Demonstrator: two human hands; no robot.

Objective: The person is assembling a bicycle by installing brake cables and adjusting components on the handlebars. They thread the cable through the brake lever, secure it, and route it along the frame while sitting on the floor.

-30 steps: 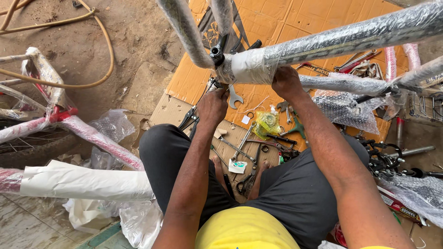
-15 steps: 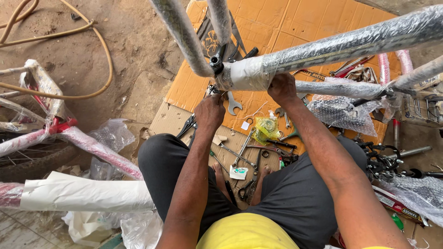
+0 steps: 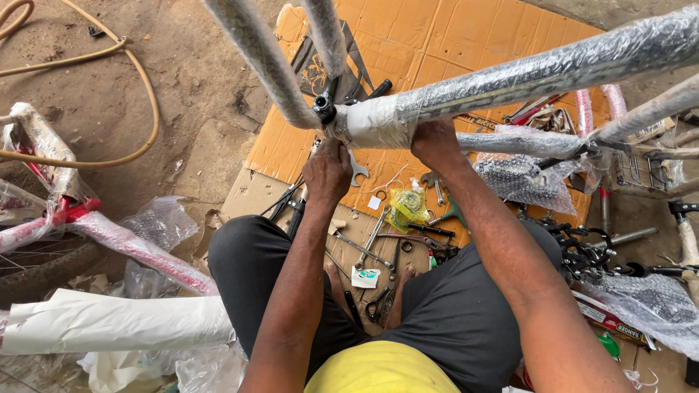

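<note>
A bicycle frame (image 3: 539,73) wrapped in bubble plastic hangs across the top of the view, its tubes meeting at a white-wrapped joint (image 3: 378,120). My left hand (image 3: 328,171) is closed on a spanner (image 3: 357,169) right under that joint, near a dark bolt end (image 3: 324,109). My right hand (image 3: 437,145) grips the wrapped joint from below. Both forearms reach up from my lap, above black shorts and a yellow shirt.
Flattened cardboard (image 3: 437,44) covers the ground, strewn with spanners, pliers (image 3: 378,302), a yellow packet (image 3: 408,206) and a chain (image 3: 582,251). Another wrapped red bicycle (image 3: 109,233) and a wheel lie at left, with white paper (image 3: 109,320) and a hose (image 3: 138,94) on the dirt.
The view has shifted slightly; my left hand has turned the spanner a little under the joint. My right hand keeps its hold on the frame.
</note>
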